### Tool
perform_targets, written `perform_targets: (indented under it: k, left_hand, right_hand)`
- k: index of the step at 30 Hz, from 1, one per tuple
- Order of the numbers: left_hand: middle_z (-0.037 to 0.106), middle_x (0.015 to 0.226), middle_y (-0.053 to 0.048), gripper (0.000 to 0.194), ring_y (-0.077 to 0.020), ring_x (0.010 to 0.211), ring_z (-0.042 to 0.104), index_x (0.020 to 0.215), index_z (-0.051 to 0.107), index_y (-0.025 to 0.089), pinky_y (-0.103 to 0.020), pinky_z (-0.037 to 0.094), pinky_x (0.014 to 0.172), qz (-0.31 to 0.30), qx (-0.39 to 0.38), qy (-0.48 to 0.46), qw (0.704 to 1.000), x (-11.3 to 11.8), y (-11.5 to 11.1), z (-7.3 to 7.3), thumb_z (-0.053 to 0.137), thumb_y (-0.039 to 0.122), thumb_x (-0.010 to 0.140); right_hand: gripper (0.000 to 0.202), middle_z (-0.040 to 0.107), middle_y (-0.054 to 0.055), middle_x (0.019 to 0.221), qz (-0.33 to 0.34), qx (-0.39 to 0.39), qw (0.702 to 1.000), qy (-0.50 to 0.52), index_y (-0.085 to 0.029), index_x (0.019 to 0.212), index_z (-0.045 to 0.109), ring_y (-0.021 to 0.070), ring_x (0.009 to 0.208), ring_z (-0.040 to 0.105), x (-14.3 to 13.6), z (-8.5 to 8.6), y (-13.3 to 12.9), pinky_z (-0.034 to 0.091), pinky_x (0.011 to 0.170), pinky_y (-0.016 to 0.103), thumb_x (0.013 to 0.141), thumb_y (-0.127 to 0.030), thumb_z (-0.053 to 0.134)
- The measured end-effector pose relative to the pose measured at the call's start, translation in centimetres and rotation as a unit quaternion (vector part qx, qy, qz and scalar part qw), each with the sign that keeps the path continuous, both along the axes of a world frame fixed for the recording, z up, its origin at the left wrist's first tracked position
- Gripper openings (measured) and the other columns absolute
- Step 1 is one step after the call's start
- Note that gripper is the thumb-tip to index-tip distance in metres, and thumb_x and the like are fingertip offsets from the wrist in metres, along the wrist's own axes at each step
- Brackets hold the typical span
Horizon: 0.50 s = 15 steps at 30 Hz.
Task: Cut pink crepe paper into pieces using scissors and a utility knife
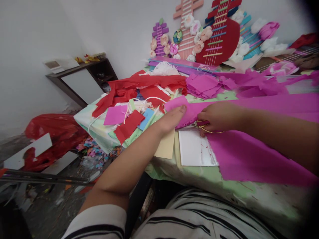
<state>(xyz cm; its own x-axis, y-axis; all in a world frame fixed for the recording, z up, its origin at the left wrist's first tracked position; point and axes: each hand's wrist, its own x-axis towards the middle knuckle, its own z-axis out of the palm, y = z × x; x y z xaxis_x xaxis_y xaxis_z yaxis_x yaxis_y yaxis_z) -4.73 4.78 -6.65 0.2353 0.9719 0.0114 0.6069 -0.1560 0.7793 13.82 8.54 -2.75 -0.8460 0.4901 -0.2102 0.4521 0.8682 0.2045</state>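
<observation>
With the thumb on top and the other fingers hidden, my left hand pinches the end of a magenta crepe paper strip. My right hand is closed around scissors with a yellowish handle. Their blades point left along the lower edge of the strip, close to my left hand. More magenta paper spreads under my right forearm. Below the scissors lies a white board with small dark red marks. A cream card lies under my left wrist.
Red paper, cut pieces and stacked magenta paper cover the table's far side. Decorated guitar shapes with paper flowers lean against the wall. A dark cabinet stands back left. Paper scraps and a red bag lie on the floor.
</observation>
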Motion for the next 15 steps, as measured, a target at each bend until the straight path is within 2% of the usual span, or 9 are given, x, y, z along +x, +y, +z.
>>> perform_targets:
  k: [4, 7, 9, 11, 15]
  left_hand:
    - [0.035, 0.134, -0.002, 0.067, -0.0151, 0.123, 0.031, 0.127, 0.036, 0.019, -0.025, 0.024, 0.102, -0.001, 0.004, -0.021, 1.0, -0.1, -0.1, 0.0, 0.01, 0.06, 0.081]
    - [0.041, 0.13, 0.0, 0.058, -0.0158, 0.12, 0.037, 0.122, 0.043, 0.023, -0.026, 0.028, 0.1, 0.02, 0.027, -0.001, 0.999, -0.1, -0.1, 0.0, 0.018, 0.057, 0.083]
    - [0.047, 0.125, 0.0, 0.048, -0.0167, 0.115, 0.043, 0.117, 0.047, 0.024, -0.027, 0.032, 0.097, 0.03, 0.053, 0.026, 0.998, -0.1, 0.1, 0.1, 0.026, 0.051, 0.084]
    - [0.051, 0.121, -0.003, 0.042, -0.0176, 0.109, 0.047, 0.113, 0.05, 0.02, -0.028, 0.035, 0.094, 0.035, 0.084, 0.061, 0.994, -0.1, 0.3, 0.1, 0.033, 0.044, 0.083]
    - [0.053, 0.115, -0.009, 0.041, -0.0194, 0.108, 0.046, 0.11, 0.051, 0.012, -0.028, 0.033, 0.094, 0.056, 0.152, 0.167, 0.973, -0.2, 0.6, 0.2, 0.042, 0.038, 0.08]
  right_hand:
    - [0.03, 0.053, 0.006, 0.065, -0.006, 0.002, 1.0, -0.008, -0.016, 0.077, 0.056, 0.0135, 0.054, 0.041, 0.0, 0.3, -0.7, 0.02, 0.05, 0.026, 0.077, -0.042, 0.041]
    - [0.027, 0.052, 0.006, 0.063, -0.041, 0.006, 0.999, -0.001, -0.017, 0.074, 0.053, 0.0135, 0.053, 0.04, 0.9, 0.8, -1.8, 0.019, 0.049, 0.026, 0.076, -0.041, 0.042]
    - [0.029, 0.052, 0.006, 0.063, -0.079, -0.01, 0.997, 0.005, -0.018, 0.071, 0.051, 0.0138, 0.053, 0.04, 2.0, 1.2, -2.4, 0.02, 0.048, 0.026, 0.074, -0.045, 0.043]
    - [0.034, 0.051, 0.005, 0.062, -0.132, -0.031, 0.991, 0.014, -0.019, 0.069, 0.047, 0.014, 0.052, 0.04, 3.5, 1.8, -2.8, 0.023, 0.048, 0.027, 0.072, -0.052, 0.043]
    - [0.04, 0.051, 0.006, 0.066, -0.229, -0.069, 0.969, 0.06, -0.02, 0.073, 0.043, 0.0154, 0.055, 0.043, 6.6, 3.0, -3.4, 0.029, 0.049, 0.028, 0.073, -0.059, 0.037]
